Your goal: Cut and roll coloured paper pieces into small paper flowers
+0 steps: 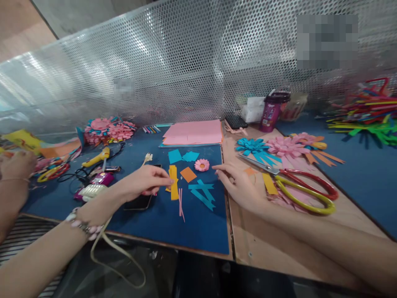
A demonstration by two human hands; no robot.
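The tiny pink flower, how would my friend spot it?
Find the blue tabletop, then the right hand. Just left of that hand lies the pink flower, beside an orange square. It has petals, while the blue paper pieces nearest it are plain.

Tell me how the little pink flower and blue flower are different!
The little pink flower has an orange middle; the blue flower shows none. The blue flower looks bigger, with blue strips poking out; the little pink flower shows no strips. Both have many petals.
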